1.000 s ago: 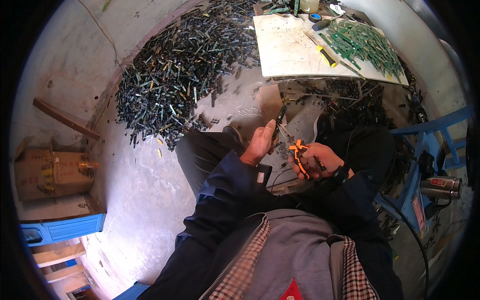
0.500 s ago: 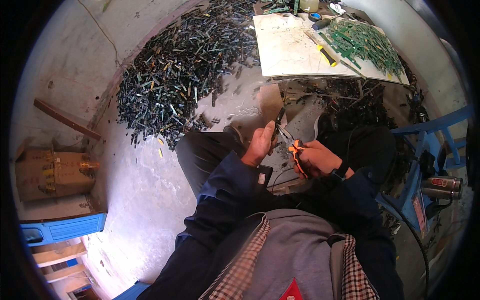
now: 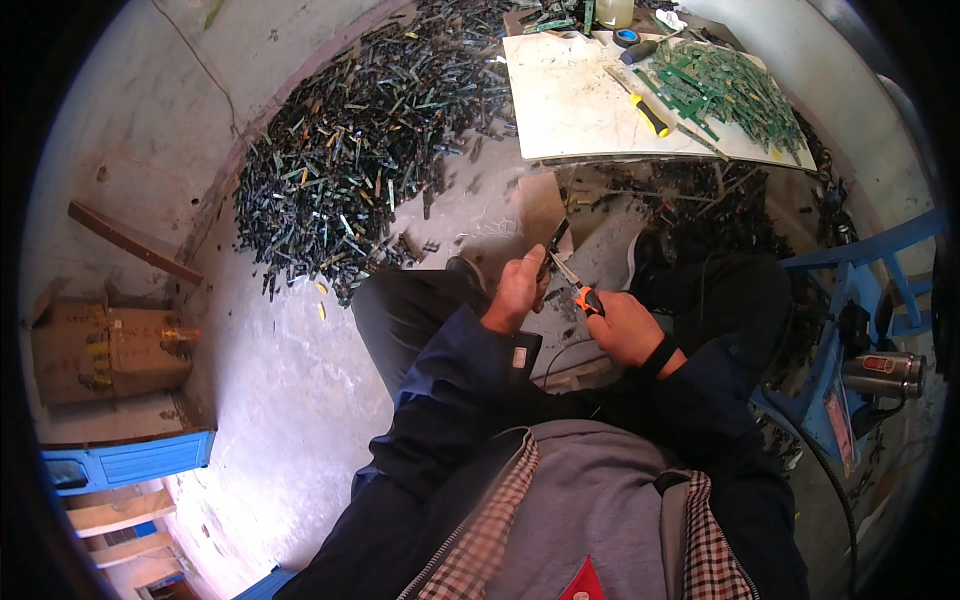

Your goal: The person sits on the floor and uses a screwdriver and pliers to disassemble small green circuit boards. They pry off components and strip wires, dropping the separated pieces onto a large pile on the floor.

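Left hand [image 3: 517,290] grips a dark strip [image 3: 553,243] pointing up-away — right hand [image 3: 622,326] closed on pliers [image 3: 572,283], tips seemingly at its base.

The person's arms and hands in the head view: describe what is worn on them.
Both hands, left hand and right hand, are bare, no gloves. Both forearms are in dark navy jacket sleeves. The left cuff carries a small pale rectangular patch. A dark band circles the right wrist; whether it is a watch or a cuff cannot be told.
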Available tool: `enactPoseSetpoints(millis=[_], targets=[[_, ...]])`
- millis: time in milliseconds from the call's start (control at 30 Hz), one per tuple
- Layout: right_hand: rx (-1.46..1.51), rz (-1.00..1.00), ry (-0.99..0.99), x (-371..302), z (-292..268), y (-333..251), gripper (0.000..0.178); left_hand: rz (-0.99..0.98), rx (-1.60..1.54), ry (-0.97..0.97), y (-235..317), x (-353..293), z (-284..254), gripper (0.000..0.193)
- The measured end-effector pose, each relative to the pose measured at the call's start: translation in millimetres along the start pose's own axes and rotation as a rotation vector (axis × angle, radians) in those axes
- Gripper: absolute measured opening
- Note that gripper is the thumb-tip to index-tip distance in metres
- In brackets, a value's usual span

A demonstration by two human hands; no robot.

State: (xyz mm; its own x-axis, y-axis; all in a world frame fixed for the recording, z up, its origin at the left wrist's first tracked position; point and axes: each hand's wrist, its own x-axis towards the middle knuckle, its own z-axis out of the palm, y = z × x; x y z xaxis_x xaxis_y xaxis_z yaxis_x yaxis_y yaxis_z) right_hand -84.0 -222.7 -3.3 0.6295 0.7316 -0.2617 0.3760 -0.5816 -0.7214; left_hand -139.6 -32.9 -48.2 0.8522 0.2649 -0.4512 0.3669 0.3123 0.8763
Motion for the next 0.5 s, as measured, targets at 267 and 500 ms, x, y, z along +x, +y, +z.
enactPoseSetpoints(millis=[267,500], targets=[[-0.21,-0.06,0.157,-2.4,12.4,-4.6,0.023,-0.09,-0.147,-0.085,0.5,-0.2,-7.7,0.056],[0.102,-0.097,0.056,7.1,6.1,8.1,0.022,-0.159,-0.299,-0.2,6.7,0.2,-11.9,0.054]])
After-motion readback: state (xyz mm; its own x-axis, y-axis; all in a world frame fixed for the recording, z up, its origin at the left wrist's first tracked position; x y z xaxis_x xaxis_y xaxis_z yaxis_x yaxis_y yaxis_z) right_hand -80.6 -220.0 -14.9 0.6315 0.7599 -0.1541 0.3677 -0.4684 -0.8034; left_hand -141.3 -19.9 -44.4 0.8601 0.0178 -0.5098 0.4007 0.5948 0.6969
